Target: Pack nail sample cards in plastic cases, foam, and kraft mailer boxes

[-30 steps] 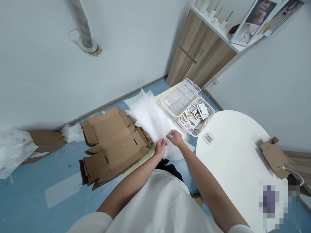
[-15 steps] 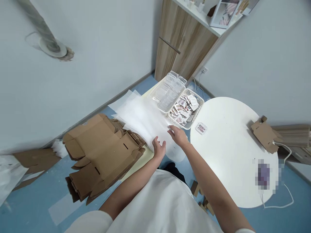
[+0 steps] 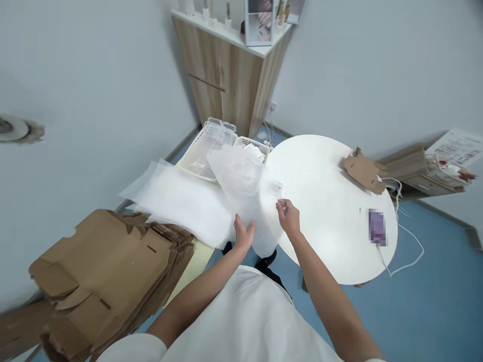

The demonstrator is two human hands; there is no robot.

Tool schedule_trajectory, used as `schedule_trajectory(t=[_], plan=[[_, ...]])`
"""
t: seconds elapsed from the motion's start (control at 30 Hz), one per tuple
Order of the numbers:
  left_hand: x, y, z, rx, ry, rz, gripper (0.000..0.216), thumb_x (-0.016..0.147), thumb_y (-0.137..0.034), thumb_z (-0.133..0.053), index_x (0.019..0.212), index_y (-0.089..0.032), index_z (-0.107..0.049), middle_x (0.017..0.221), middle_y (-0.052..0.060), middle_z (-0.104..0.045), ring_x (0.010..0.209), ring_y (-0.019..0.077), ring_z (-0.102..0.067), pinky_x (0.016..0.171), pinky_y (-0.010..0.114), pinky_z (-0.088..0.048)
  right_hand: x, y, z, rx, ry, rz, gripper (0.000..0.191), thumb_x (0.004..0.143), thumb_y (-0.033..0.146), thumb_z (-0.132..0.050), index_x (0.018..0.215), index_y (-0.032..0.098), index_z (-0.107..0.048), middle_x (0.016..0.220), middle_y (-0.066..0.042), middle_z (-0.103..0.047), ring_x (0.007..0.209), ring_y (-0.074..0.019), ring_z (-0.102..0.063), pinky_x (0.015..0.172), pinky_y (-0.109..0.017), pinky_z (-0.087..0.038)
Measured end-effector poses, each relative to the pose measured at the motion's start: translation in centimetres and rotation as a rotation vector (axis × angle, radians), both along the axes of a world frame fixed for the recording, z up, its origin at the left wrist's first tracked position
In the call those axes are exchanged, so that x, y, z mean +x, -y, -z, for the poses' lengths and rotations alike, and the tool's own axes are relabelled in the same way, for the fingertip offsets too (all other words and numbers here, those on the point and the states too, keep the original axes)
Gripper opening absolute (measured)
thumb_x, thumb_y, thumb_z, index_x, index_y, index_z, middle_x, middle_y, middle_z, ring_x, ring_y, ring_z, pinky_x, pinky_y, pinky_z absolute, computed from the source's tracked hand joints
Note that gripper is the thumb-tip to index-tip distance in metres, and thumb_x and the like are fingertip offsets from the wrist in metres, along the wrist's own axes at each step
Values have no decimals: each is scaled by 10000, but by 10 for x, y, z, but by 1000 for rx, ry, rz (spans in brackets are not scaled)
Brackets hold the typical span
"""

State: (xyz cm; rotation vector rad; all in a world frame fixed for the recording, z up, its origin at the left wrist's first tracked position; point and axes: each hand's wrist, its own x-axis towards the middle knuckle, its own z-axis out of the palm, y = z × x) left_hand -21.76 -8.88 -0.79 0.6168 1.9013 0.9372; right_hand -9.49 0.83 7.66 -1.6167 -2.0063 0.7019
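A thin, translucent white packing sheet (image 3: 245, 186) hangs in the air between the piled sheets and the round table. At its right edge, my right hand (image 3: 289, 217) pinches it with closed fingers. My left hand (image 3: 244, 235) is by the sheet's lower left part, thumb and fingers apart; whether it touches the sheet is hard to tell. Below and left lies a pile of similar white sheets (image 3: 181, 201). Behind the lifted sheet, a basket of clear plastic cases (image 3: 207, 146) and a second basket (image 3: 260, 146) holding small cards are partly covered.
On the left rests a stack of flat brown cardboard boxes (image 3: 109, 256). The white round table (image 3: 320, 216) bears an unfolded cardboard box (image 3: 364, 171) and a blurred purple object (image 3: 377, 226) with a cable. A wood-patterned cabinet (image 3: 226, 75) fills the corner.
My right hand has drawn one sheet off the pile, up and to the right toward the round table. My left hand stays beside it. The whole view has turned right.
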Motion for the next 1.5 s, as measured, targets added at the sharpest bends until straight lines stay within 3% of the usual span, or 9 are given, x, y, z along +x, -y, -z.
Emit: schedule_trajectory(t=[0.2, 0.4, 0.67, 0.87, 0.97, 1.17, 1.27, 1.37, 1.5], plan=[[59, -11, -17, 202, 207, 176, 773, 715, -362, -593, 1330, -187, -158, 1260, 134, -445, 1102, 199, -482, 901, 302, -396, 100, 5, 13, -84, -288, 371, 341, 779, 469, -402, 865, 174, -550, 755, -46, -639, 563, -134, -537, 570, -255, -417], [125, -28, -20, 36, 236, 376, 715, 682, -227, -626, 1291, -168, -257, 975, 83, -607, 716, 117, -608, 718, 245, -450, 199, 9, 37, -159, -491, 596, 342, 727, 475, -448, 840, 166, -544, 768, -42, -630, 460, -108, -499, 502, -255, -421], [177, -42, 0, -94, -228, 556, 643, 659, -129, -574, 1255, -133, -332, 1137, 137, -520, 1047, 212, -498, 861, 284, -372, 286, 24, 86, -436, -512, 556, 261, 634, 318, -544, 849, 168, -554, 689, -13, -597, 504, -129, -543, 514, -267, -455], [203, -61, -4, -18, -278, 458, 632, 701, -222, -551, 1271, -137, -291, 1020, 92, -533, 914, 180, -543, 832, 291, -391, 303, -2, 76, -362, -609, 624, 530, 660, 329, -549, 1153, 184, -418, 998, -84, -570, 687, -143, -601, 642, -274, -482], [211, -71, -4, 14, -252, 376, 633, 726, -249, -528, 1289, -156, -253, 1038, 87, -506, 864, 159, -549, 794, 284, -416, 302, -19, 67, -439, -771, 495, 695, 674, 359, -563, 1283, 248, -247, 1139, -99, -510, 765, -150, -616, 667, -275, -485], [212, -71, 11, -7, -301, 328, 620, 725, -250, -536, 1276, -145, -272, 1045, 109, -503, 940, 191, -531, 838, 332, -407, 313, 6, 91, -417, -364, 454, 672, 657, 289, -556, 1271, 219, -290, 930, -36, -584, 736, -169, -591, 746, -335, -457], [212, -76, 15, 84, -355, 384, 606, 731, -232, -525, 1273, -137, -272, 1031, 108, -506, 904, 183, -542, 832, 349, -419, 319, 25, 97, -344, -235, 449, 598, 707, 281, -478, 1269, 197, -292, 910, -39, -582, 712, -171, -574, 712, -329, -457], [214, -77, 10, 198, -496, 462, 583, 755, -231, -486, 1281, -129, -258, 1119, 139, -458, 952, 196, -521, 840, 369, -420, 321, 33, 89, -184, -89, 464, 563, 740, 284, -431, 1273, 168, -290, 1027, -91, -549, 862, -211, -543, 755, -357, -435], [216, -59, 3, 340, -798, 738, 485, 776, -263, -461, 1240, -168, -359, 1270, 139, -378, 1194, 257, -335, 953, 430, -311, 314, 43, 76, -17, 125, 337, 416, 772, 263, -407, 1181, 186, -422, 1159, -111, -494, 1096, -247, -416, 888, -404, -338]])
